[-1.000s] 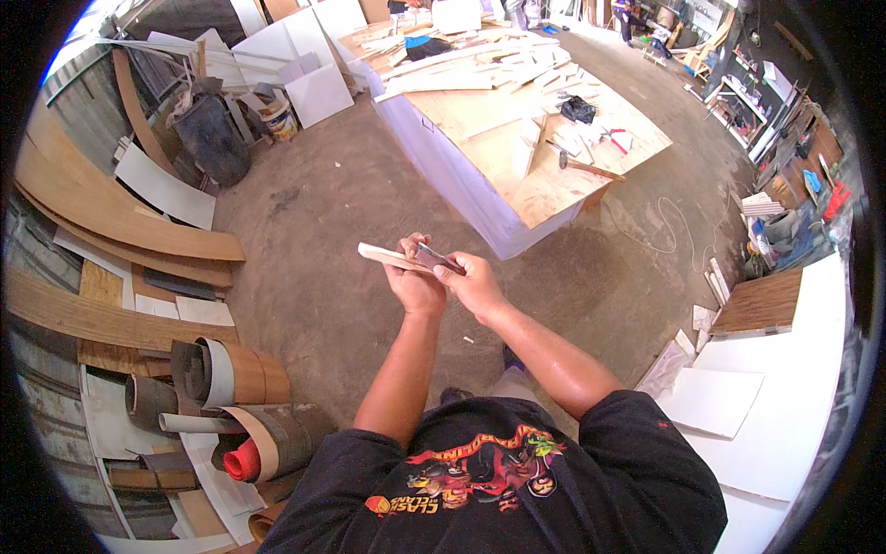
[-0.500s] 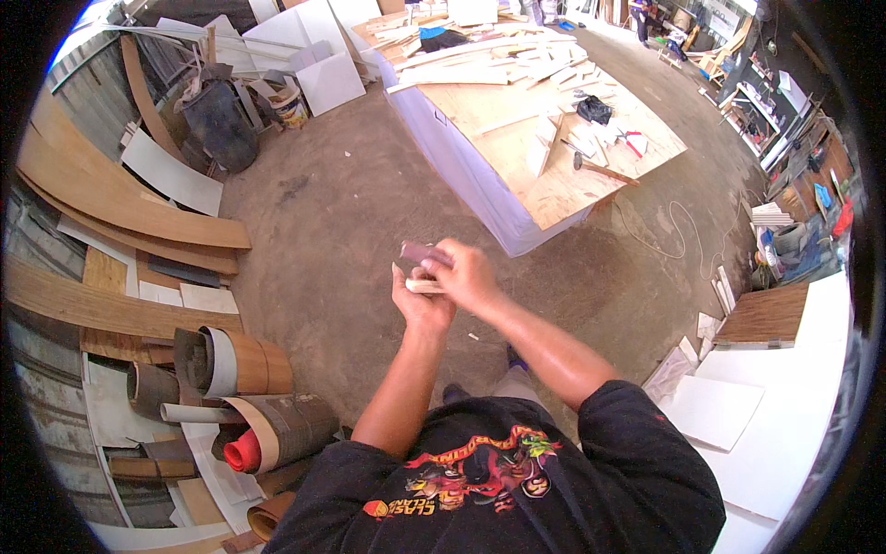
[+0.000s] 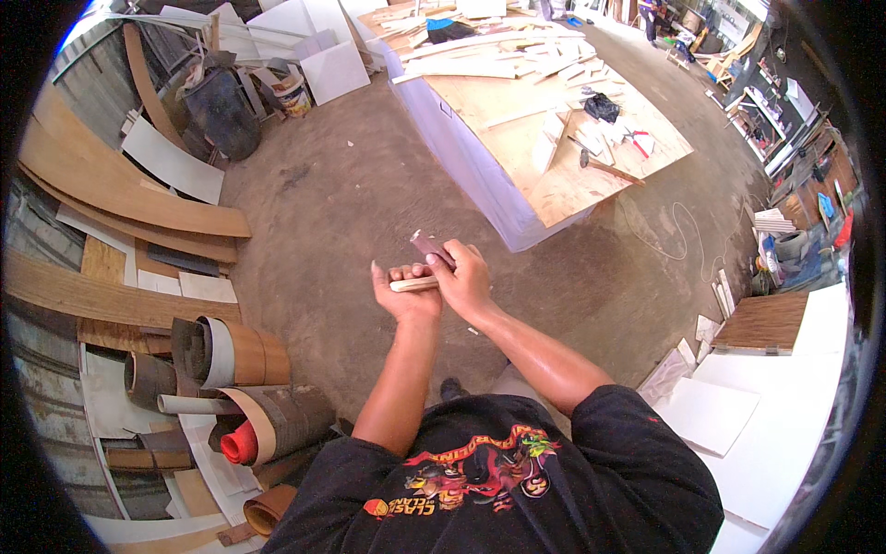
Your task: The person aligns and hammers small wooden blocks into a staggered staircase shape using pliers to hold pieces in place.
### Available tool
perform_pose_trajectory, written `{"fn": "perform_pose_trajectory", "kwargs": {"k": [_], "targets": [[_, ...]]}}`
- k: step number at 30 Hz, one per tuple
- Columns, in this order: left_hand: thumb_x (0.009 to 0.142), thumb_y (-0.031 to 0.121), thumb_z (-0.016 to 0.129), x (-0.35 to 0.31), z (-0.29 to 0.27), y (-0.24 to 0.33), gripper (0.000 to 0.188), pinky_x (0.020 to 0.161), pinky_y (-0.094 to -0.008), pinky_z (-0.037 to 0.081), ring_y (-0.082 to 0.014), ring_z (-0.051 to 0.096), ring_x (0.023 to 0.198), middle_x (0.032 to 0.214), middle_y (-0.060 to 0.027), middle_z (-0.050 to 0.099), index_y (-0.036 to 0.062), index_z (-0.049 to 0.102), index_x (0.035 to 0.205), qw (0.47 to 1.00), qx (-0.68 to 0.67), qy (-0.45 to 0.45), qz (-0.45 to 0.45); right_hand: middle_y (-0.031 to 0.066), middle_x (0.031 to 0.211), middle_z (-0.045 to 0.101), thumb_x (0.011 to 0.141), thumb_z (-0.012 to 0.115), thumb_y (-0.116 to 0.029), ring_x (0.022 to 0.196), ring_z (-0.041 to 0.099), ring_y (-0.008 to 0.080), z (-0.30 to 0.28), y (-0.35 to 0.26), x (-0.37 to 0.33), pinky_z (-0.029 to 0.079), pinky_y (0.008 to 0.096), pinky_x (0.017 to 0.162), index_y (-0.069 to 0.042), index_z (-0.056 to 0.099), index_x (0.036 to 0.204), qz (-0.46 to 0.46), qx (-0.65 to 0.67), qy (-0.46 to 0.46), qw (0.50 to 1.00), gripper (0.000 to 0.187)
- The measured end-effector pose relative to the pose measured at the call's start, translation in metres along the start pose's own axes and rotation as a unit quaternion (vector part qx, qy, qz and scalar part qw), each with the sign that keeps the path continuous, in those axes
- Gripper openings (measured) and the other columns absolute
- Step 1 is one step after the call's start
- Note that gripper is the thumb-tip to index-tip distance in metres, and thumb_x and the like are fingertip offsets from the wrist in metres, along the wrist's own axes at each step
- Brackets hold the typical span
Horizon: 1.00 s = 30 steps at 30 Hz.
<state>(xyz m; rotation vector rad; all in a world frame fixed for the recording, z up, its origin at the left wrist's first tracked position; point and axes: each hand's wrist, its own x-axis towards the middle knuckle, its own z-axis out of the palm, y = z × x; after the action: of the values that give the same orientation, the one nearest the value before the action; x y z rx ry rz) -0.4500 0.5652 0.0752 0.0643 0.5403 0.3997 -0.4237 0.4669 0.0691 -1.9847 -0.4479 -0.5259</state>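
My left hand (image 3: 414, 307) is turned palm up in front of my chest, its thumb held out to the left. Across its curled fingers lies a short, pale wooden stick (image 3: 412, 285) with a rounded end. My right hand (image 3: 467, 280) grips a dark brown piece of sandpaper (image 3: 430, 247), pinched under the thumb, just above the stick's right end. The sandpaper's far end is pale and sticks out beyond the fingers. Whether it touches the wood is hidden by my right hand.
Ahead stands a workbench (image 3: 498, 115) loaded with wood strips, a hammer (image 3: 604, 167) and red-handled pliers (image 3: 640, 144). Rolled sheets (image 3: 247, 353) and curved boards lie at left. White panels (image 3: 711, 415) lean at right. A cable (image 3: 678, 245) crosses the concrete floor.
My left hand has opened its thumb outward and shifted slightly left with the stick. My right hand has moved a little right and down, tilting the sandpaper more steeply.
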Motion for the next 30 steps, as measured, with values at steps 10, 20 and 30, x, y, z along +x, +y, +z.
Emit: {"fn": "perform_pose_trajectory", "kwargs": {"k": [10, 20, 30], "targets": [[0.098, 0.034, 0.052, -0.017, -0.009, 0.025, 0.032, 0.075, -0.0420, 0.050, -0.0255, 0.059, 0.067, 0.074, -0.0082, 0.060, 0.0075, 0.061, 0.081, 0.980, 0.134, -0.146, -0.025, 0.0137, 0.066, 0.050, 0.094, 0.064, -0.017, 0.060, 0.047, 0.0203, -0.015, 0.005, 0.015, 0.042, 0.0370, 0.057, -0.001, 0.049, 0.086, 0.102, 0.127, -0.042, 0.986, 0.023], [0.105, 0.026, 0.047, -0.025, -0.026, 0.054, 0.029, 0.040, -0.0224, 0.027, -0.0064, 0.034, 0.043, 0.066, 0.0018, 0.050, 0.0073, 0.054, 0.125, 0.865, 0.445, -0.195, -0.125, 0.0140, 0.091, 0.067, 0.092, 0.064, -0.021, 0.077, 0.066, 0.0347, -0.017, 0.007, 0.015, 0.051, 0.0431, 0.063, -0.010, 0.064, 0.108, -0.038, -0.011, -0.103, 0.994, 0.020], [0.105, 0.025, 0.047, -0.029, -0.029, 0.051, 0.032, 0.039, -0.0210, 0.023, -0.0045, 0.032, 0.042, 0.064, 0.0038, 0.045, 0.0078, 0.053, 0.131, 0.842, 0.491, -0.198, -0.102, 0.0120, 0.097, 0.071, 0.092, 0.062, -0.013, 0.083, 0.068, 0.0318, -0.015, -0.009, -0.002, 0.053, 0.0408, 0.069, -0.015, 0.067, 0.123, -0.062, 0.041, -0.186, 0.980, 0.031]]}}
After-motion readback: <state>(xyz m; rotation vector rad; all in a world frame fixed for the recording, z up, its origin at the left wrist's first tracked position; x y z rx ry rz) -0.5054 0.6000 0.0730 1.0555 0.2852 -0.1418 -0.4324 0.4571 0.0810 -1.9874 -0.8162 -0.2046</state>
